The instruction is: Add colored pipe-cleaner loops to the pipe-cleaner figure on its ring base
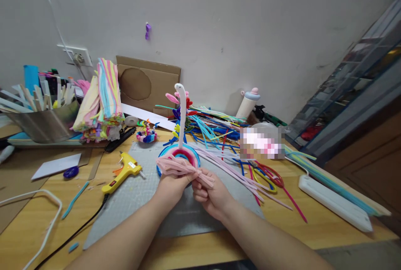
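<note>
On a yellowish wooden table (313, 222) lies a flat grey mat (131, 190), and over its middle the left hand (171, 188) and the right hand (214, 197), fingers closed, both grip a bundle of pale pink fuzzy stems (177, 166), the right at its four o'clock end. From the hands, a round coiled blue, pink and red disc (190, 155) sits at eleven o'clock, a yellow plastic glue gun (127, 171) at nine.

Left hand (173, 187): holds looped pink stems (175, 166)
Right hand (211, 194): grips their gathered end
Coiled disc (188, 154): partly hidden behind the pink stems
White stem (181, 119): upright, curved at the top
Glue gun (125, 170): yellow, left of both hands
Scissors (272, 174): red and yellow handles, on the bench (297, 233)
Metal pot (46, 123): far left, holding sticks (42, 96)
</note>
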The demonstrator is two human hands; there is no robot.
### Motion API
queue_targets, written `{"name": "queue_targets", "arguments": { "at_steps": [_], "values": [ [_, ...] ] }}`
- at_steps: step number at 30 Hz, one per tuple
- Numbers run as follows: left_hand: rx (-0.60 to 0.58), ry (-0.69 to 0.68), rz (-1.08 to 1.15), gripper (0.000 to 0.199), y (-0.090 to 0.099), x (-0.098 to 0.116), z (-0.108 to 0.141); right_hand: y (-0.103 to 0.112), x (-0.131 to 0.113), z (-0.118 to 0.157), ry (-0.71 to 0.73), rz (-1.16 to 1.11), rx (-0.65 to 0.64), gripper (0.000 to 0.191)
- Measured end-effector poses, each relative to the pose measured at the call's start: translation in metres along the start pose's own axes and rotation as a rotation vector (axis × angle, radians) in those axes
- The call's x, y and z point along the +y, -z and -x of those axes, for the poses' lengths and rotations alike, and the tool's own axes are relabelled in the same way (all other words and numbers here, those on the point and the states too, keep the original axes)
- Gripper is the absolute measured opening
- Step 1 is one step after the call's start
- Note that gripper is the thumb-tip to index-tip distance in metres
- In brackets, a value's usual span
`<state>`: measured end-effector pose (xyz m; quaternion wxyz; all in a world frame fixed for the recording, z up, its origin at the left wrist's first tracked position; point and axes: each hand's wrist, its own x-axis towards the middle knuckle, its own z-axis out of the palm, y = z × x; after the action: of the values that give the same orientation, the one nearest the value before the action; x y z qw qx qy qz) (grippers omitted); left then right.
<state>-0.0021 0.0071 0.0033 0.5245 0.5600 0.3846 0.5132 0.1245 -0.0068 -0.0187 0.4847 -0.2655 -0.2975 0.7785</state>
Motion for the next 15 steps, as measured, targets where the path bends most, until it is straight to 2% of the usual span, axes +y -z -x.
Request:
{"name": "queue_targets", "arguments": {
  "at_steps": [6,10,13,15],
  "values": [
    [0.182,-0.045,-0.091,0.014,-0.0035,-0.0040,0.0019,-0.0063,0.0063,0.0021,0.073,-0.048,0.064,0.018],
    [0.242,-0.039,-0.082,0.016,-0.0052,-0.0055,0.0026,-0.0065,0.0090,0.0016,-0.010,-0.050,0.097,0.019],
    [0.235,-0.062,-0.060,0.014,-0.0055,-0.0065,0.0026,-0.0058,0.0093,0.0014,-0.034,0.060,0.139,0.022],
    [0.231,-0.082,-0.056,0.011,-0.0058,-0.0065,0.0029,-0.0053,0.0098,0.0015,0.011,0.237,0.192,0.024]
  ]
}}
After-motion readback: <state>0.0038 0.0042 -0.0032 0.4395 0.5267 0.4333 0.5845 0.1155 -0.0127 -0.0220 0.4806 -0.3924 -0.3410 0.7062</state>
